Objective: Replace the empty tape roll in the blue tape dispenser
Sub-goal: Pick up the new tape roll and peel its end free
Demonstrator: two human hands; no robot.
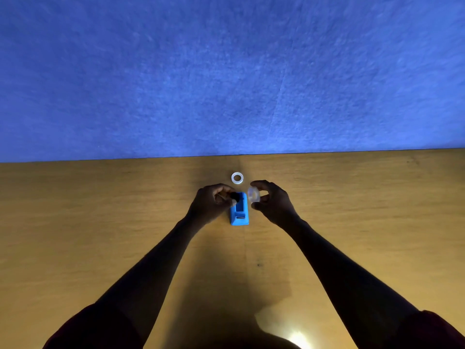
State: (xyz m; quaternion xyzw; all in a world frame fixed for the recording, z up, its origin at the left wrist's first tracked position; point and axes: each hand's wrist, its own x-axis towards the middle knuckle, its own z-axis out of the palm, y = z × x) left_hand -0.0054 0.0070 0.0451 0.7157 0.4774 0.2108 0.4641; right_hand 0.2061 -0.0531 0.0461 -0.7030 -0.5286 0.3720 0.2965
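The blue tape dispenser (239,209) stands on the table (100,222), its well apparently empty, with a white ring (237,178) lying just beyond it. A small black hub (235,196) is pinched in the left hand (212,201) and a clear tape roll (253,194) in the right hand (270,201). Judged as the reloading step, the hub is next to be threaded through the roll, which calls for alignment with its bore.

Left hand (214,200) pinches black hub (235,196) — right hand (273,201) holds clear roll (253,193).

Wood-grain table (100,222) w/ blue felt-like wall (226,71) behind it.
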